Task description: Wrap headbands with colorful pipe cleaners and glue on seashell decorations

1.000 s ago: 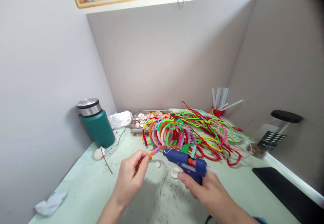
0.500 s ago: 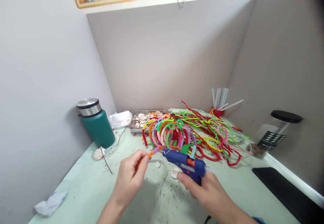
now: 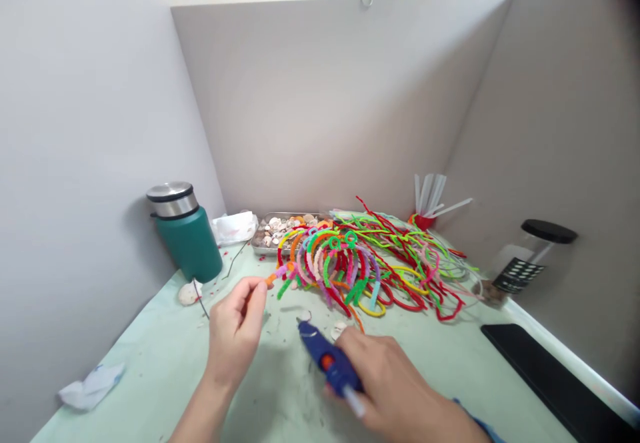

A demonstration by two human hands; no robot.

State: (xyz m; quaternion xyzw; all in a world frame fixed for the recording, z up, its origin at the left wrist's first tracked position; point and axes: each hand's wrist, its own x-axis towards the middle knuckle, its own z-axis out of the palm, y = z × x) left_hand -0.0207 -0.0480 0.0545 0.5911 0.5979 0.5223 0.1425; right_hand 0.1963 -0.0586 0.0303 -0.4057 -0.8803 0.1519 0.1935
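Between thumb and fingers, my left hand (image 3: pixel 237 329) pinches the end of an orange and pink pipe-cleaner strip (image 3: pixel 281 272). My right hand (image 3: pixel 395 379) grips a blue hot glue gun (image 3: pixel 327 356); its nozzle points away and to the left, and a clear glue stick sticks out of its back end. Just beyond both hands lies a pile of colourful pipe-cleaner hoops (image 3: pixel 333 263). Small shells (image 3: pixel 339 329) lie on the table near the nozzle, partly hidden by the gun and hand.
A metal tray of shells (image 3: pixel 273 229) stands behind the hoops, with loose pipe cleaners (image 3: pixel 400 243) to its right. Left is a green bottle (image 3: pixel 187 236). On the right are a red cup of glue sticks (image 3: pixel 425 219), a black-lidded jar (image 3: pixel 525 263) and a black slab (image 3: pixel 555 376). Grey partitions enclose the table.
My right hand has brought the glue gun nearer and to the left, turning it away from the strip. My left hand has drawn the strip left and slightly up.
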